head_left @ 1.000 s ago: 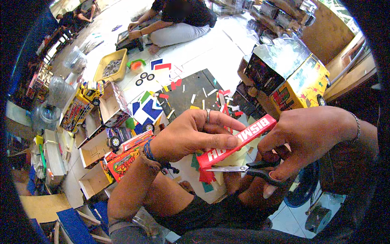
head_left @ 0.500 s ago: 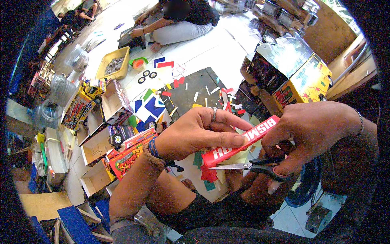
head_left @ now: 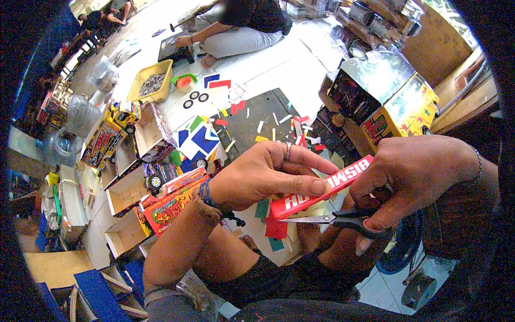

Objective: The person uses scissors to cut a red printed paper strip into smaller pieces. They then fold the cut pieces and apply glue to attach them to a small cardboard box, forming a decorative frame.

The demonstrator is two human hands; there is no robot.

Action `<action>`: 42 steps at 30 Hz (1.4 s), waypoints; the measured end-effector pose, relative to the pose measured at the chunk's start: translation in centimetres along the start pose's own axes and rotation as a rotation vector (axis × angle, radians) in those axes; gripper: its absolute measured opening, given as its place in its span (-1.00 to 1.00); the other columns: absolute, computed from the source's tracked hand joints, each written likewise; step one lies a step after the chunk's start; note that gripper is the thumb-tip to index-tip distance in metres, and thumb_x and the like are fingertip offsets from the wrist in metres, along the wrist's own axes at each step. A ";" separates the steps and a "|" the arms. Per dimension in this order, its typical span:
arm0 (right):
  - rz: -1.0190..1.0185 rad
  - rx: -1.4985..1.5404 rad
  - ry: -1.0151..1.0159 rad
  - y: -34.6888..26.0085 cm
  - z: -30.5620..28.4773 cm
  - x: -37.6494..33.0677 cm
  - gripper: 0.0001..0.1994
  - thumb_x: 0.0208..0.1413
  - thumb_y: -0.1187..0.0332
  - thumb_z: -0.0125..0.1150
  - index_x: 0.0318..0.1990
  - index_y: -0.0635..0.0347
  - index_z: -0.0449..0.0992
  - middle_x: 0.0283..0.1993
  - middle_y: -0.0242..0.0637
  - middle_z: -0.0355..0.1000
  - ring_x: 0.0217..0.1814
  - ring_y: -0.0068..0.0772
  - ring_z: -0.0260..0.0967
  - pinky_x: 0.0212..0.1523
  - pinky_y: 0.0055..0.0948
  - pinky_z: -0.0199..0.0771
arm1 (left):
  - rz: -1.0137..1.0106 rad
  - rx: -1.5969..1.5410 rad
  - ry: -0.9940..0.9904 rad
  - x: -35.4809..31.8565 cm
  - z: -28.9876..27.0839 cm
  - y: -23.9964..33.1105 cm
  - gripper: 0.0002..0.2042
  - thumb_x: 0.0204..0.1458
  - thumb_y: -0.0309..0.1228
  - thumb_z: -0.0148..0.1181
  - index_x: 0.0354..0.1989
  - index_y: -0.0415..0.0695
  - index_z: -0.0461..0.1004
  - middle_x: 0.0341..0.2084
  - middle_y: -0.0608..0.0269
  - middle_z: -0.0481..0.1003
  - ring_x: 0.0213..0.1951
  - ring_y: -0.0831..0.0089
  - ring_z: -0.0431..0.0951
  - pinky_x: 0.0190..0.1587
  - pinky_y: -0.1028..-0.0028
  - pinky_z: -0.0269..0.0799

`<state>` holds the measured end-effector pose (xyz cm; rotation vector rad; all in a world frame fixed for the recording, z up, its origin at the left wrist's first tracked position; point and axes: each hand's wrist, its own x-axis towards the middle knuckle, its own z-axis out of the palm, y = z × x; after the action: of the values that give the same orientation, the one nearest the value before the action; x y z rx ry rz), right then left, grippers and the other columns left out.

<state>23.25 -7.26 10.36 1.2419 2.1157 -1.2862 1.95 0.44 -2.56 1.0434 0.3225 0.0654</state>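
The left hand [head_left: 268, 180] pinches a long red strip [head_left: 322, 188] with white lettering, held above the lap, its lower edge just over the scissors [head_left: 343, 219]. The right hand [head_left: 413, 177] grips the strip's upper end and is closed around the black scissor handles, blades pointing left. Little open room here: coloured paper scraps [head_left: 236, 115] cover the floor [head_left: 279, 70] ahead, open cardboard boxes [head_left: 129, 188] crowd the left, and a yellow toy truck [head_left: 397, 107] stands to the right

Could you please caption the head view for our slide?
Left hand holds a red strip while right hand cuts it with scissors.
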 end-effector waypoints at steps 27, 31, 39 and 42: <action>-0.248 0.196 0.777 4.4 2.4 6.0 -0.47 -0.17 0.38 0.44 0.00 0.20 0.34 -0.15 -0.15 0.43 -0.08 -0.08 0.38 -0.02 -0.23 0.39 | 0.063 0.210 0.218 -1.1 -3.8 0.4 -0.65 0.10 -0.41 0.33 0.05 -0.25 0.48 -0.11 0.27 0.58 -0.10 0.58 0.57 0.02 0.59 0.46; -0.303 0.317 0.836 4.7 3.5 7.5 -0.53 -0.02 0.34 0.41 0.02 0.24 0.34 -0.10 -0.05 0.56 -0.04 -0.05 0.57 -0.08 -0.24 0.56 | 0.099 0.324 0.218 -1.5 -5.5 0.2 -0.71 0.17 -0.37 0.24 0.01 -0.23 0.49 -0.14 0.32 0.57 -0.11 0.63 0.55 -0.01 0.60 0.46; -0.201 0.750 1.061 5.3 4.7 6.3 -0.58 -0.04 0.65 0.27 -0.06 0.18 0.23 -0.04 -0.29 0.48 0.05 -0.46 0.48 -0.03 -0.49 0.54 | 0.517 0.379 0.916 -3.2 -3.8 1.9 -0.76 0.25 -0.31 0.18 -0.09 -0.24 0.52 -0.32 0.24 0.56 -0.31 0.57 0.56 -0.23 0.53 0.55; -0.319 0.785 1.227 5.2 4.9 6.0 -0.57 -0.07 0.70 0.21 -0.08 0.16 0.19 -0.11 -0.40 0.29 0.08 -0.54 0.42 -0.01 -0.51 0.54 | 0.646 0.412 0.884 -3.4 -1.2 1.5 -0.82 0.21 -0.40 0.22 -0.12 -0.26 0.56 -0.32 0.21 0.59 -0.33 0.57 0.59 -0.24 0.52 0.57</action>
<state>23.66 -7.39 1.06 2.6118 2.7099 -1.8749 -1.45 1.54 -1.05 1.4573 0.8046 1.1010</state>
